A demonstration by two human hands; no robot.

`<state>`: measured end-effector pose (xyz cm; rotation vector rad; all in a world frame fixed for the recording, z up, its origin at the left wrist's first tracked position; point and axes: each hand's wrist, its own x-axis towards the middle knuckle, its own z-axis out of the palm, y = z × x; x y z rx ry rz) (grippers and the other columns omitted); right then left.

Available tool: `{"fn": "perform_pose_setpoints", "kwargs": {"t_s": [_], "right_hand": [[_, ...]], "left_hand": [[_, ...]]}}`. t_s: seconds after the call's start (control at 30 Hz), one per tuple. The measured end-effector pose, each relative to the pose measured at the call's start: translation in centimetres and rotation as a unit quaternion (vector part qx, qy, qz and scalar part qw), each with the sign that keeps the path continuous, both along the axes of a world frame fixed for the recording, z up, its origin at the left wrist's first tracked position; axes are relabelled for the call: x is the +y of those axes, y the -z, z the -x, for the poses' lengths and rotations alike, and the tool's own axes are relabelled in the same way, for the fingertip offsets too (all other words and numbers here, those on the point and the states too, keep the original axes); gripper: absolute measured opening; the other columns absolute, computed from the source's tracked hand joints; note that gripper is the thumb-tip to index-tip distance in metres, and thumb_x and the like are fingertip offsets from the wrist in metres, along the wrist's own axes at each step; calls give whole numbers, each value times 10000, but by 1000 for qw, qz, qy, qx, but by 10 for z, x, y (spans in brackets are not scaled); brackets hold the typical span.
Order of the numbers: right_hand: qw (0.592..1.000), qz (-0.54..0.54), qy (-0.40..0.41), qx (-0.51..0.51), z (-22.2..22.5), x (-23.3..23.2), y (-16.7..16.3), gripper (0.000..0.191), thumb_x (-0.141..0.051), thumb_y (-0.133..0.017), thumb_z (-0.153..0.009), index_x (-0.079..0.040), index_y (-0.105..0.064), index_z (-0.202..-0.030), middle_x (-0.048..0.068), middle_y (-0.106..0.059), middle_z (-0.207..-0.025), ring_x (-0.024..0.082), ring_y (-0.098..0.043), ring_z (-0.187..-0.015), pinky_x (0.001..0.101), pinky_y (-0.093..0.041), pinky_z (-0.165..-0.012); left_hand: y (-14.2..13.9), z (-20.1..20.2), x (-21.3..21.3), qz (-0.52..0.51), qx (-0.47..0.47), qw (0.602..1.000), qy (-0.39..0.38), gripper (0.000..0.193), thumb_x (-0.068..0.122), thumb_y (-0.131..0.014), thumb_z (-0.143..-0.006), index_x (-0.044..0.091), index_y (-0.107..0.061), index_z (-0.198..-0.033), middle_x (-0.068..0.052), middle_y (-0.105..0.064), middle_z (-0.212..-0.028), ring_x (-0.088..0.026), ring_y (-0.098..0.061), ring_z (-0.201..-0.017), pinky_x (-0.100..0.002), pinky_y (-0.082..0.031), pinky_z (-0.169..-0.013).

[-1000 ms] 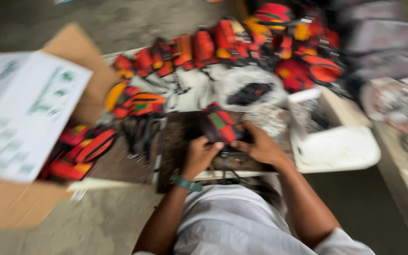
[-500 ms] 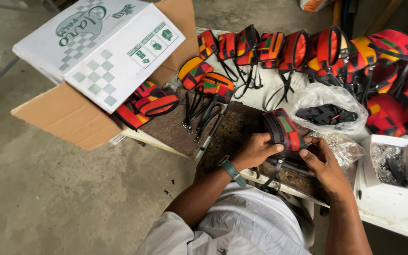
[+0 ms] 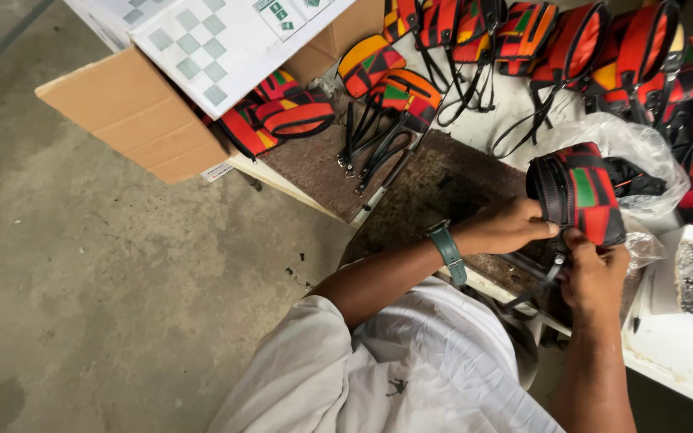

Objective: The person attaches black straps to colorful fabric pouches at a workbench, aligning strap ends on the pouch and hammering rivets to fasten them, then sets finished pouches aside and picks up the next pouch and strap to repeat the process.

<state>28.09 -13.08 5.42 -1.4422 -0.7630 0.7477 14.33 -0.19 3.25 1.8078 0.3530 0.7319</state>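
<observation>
- One patchwork pouch [image 3: 583,192], red, green and black with a dark zip edge, is held up over the dark mat [image 3: 435,188], at about 3 o'clock in the view.
- Two hands work it: the left hand [image 3: 507,227] has its grip closed on the pouch's lower left edge, thumb on the zip side; the right hand [image 3: 595,269] grips the pouch's bottom corner from below, fingers curled shut.
- One teal wristwatch [image 3: 447,248] sits on the left wrist.
- One row of finished pouches [image 3: 571,40], at least seven, orange, red and black with dark wrist straps, runs along the far edge from 12 to 2 o'clock.
- Two more pouches [image 3: 395,80] lie at 12 o'clock, and a few [image 3: 278,116] lie at 11 o'clock, half under the box.
- One bundle of loose black straps [image 3: 370,140] lies just beside the mat.
- One clear plastic bag [image 3: 635,148] holding dark pieces sits behind the held pouch.
- One white tray [image 3: 683,353] with dark bits sits at 4 o'clock.
- One brown cardboard box [image 3: 130,120] at 10 o'clock carries one white printed carton [image 3: 218,40].
- The surface [image 3: 515,104] is pale and worn, with the mat laid over it.
- The floor [image 3: 106,305] is bare grey concrete, stained.
</observation>
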Motion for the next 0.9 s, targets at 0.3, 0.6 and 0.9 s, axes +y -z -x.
{"fn": "perform_pose_setpoints", "kwargs": {"t_s": [0.3,0.6,0.9], "right_hand": [[990,103,34,-94,8,13,0,179,-196,-736,-959,-32,-694,-1015,-12,-608,-771,76,-476,-553,263,-370,-474],[992,107,27,-68,5,18,15,233,-233,-721,-940,-7,-710,-997,-10,-592,-719,82,-462,-544,270,-366,-468],[992,111,18,-52,1,20,33,238,-241,-719,-924,-26,-699,-1023,-18,-617,-772,77,-494,-586,265,-387,-487]], "left_hand": [[-17,192,80,-201,310,819,-438,1077,577,-853,-709,139,-304,-1526,-259,-430,-1449,-434,-496,-1307,-565,-463,-1011],[37,209,103,-179,355,842,-365,346,166,-552,-994,96,-638,-1322,-152,-610,-1336,-423,-629,-1109,-525,-542,-877],[-78,131,104,262,-364,894,3,210,82,-682,-1020,39,-587,-1203,-77,-699,-1066,-154,-675,-941,-277,-495,-633]]}}
